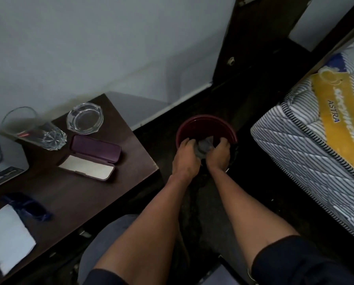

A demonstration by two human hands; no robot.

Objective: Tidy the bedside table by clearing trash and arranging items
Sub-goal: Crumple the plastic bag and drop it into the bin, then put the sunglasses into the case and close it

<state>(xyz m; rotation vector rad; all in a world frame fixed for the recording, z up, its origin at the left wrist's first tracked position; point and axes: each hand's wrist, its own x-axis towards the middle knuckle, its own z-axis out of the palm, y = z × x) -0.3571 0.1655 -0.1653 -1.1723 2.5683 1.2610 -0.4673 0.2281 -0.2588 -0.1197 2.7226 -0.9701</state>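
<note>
On the tabletop (73, 194) at the left, an open purple case (94, 156) is seen. At the middle, a grey wad (204, 148) is held between the left hand (185, 158) and right hand (218, 156), fingers curled on it, right over the red bin (192, 122).

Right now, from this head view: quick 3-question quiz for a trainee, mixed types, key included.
1. True or false: both hands hold the grey wad over the red bin.
2. The open glasses case lies: A) on the mattress B) on the bedside table C) on the floor.
3. Fill in: the glass ashtray sits between the tumbler and the table's ____ edge.

Key: 1 true. 2 B. 3 right.
</note>
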